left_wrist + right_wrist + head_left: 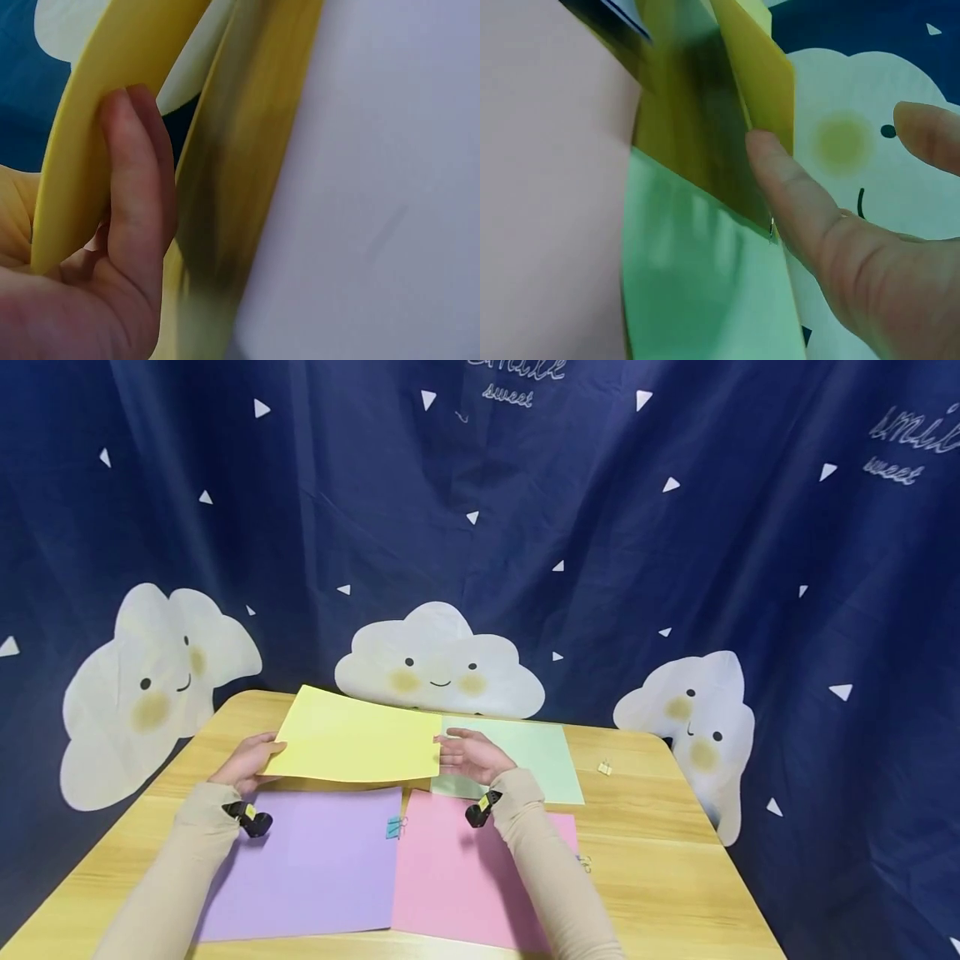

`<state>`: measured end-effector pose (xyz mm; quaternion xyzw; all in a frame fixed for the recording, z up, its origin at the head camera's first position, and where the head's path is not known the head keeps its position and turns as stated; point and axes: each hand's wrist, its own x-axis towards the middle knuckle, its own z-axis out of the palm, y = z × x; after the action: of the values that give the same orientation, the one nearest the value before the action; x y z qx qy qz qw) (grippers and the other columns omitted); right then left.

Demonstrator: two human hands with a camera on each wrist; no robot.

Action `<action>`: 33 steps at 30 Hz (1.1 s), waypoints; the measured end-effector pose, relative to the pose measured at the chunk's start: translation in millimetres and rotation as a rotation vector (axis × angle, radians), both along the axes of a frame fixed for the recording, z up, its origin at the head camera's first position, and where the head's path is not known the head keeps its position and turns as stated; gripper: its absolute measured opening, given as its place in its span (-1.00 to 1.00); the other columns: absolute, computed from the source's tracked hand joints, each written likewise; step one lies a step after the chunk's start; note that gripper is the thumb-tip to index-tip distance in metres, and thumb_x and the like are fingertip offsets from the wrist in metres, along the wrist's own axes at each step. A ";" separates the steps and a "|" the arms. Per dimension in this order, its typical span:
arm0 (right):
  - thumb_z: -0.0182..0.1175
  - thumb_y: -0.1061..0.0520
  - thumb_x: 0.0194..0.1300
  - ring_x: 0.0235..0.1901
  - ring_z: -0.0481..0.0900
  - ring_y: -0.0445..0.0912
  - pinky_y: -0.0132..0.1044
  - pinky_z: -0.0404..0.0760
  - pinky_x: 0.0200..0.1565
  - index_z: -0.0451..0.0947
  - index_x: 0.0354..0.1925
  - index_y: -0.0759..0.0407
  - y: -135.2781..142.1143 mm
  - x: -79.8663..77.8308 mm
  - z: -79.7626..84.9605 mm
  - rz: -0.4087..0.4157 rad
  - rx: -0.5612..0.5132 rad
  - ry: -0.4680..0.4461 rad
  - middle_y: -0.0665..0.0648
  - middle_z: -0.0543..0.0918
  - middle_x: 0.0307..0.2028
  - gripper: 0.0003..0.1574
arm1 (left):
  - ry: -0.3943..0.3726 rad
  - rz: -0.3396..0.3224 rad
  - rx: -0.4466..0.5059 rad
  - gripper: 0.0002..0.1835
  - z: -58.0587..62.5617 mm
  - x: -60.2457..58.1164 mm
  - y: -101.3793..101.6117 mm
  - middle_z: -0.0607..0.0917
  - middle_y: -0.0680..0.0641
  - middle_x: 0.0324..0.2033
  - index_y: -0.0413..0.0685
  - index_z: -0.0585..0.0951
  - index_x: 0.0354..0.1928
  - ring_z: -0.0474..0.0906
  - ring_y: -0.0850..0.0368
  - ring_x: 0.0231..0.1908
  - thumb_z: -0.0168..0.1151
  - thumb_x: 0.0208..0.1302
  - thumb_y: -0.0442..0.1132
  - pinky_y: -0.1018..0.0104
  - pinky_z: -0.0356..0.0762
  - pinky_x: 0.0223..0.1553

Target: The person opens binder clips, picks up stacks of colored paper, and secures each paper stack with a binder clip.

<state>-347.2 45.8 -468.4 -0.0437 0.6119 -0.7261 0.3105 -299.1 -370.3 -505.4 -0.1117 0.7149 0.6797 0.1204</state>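
Observation:
A yellow sheet of paper is raised above the far left part of the table, bowed slightly. My left hand grips its left edge, thumb on top and fingers underneath; the left wrist view shows the yellow sheet between thumb and fingers. At the sheet's right edge is my right hand, fingers extended and thumb apart. In the right wrist view a fingertip meets or nearly meets the yellow edge; contact is hard to tell. A light green sheet lies below the right hand.
Nearer me lie a purple sheet with a teal binder clip on its right edge, and a pink sheet with a yellowish clip. Another small yellow clip sits on the wooden table. A navy curtain hangs behind.

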 end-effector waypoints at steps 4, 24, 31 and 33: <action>0.00 0.25 0.58 0.52 0.21 0.40 0.25 0.32 0.52 -0.16 0.62 0.33 -3.8 2.1 -3.6 0.013 -0.005 -0.024 0.41 0.20 0.56 -0.15 | -0.012 -0.016 -0.093 -0.28 -1.1 -0.7 -4.5 0.59 0.23 -0.32 -0.44 -0.18 0.59 0.63 0.41 -0.36 -0.17 0.65 -0.19 0.40 0.78 -0.23; 0.02 0.19 0.57 0.43 0.40 0.33 0.05 0.45 0.49 -0.13 0.59 0.42 -12.7 12.1 -10.6 0.079 0.004 0.022 0.56 0.33 0.43 -0.15 | -0.004 -0.056 -0.530 -0.32 9.2 -1.2 -3.6 0.07 -0.59 0.50 -0.60 0.05 0.50 0.17 -0.41 0.41 -0.19 0.56 -0.20 -0.25 0.24 0.47; -0.01 0.19 0.60 0.54 0.20 0.34 0.08 0.30 0.57 0.02 0.58 0.36 -17.3 11.1 -12.4 0.061 0.001 0.000 0.52 0.14 0.54 -0.25 | -0.008 -0.077 -0.560 -0.27 13.7 1.9 -2.5 -0.03 -0.62 0.51 -0.65 -0.03 0.49 -0.06 -0.54 0.53 -0.17 0.58 -0.15 -0.36 -0.01 0.57; -0.02 0.20 0.61 0.55 0.17 0.35 0.09 0.28 0.58 0.02 0.58 0.36 -17.2 10.8 -13.0 0.065 -0.003 -0.009 0.54 0.11 0.55 -0.27 | -0.017 -0.081 -0.551 -0.23 14.6 2.9 -2.9 -0.11 -0.62 0.52 -0.64 -0.10 0.50 -0.17 -0.56 0.55 -0.17 0.59 -0.14 -0.36 -0.09 0.59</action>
<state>-336.4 28.6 -481.4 -0.0607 0.6078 -0.7166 0.3368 -296.2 -373.2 -490.8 -0.1175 0.8756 0.4532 0.1187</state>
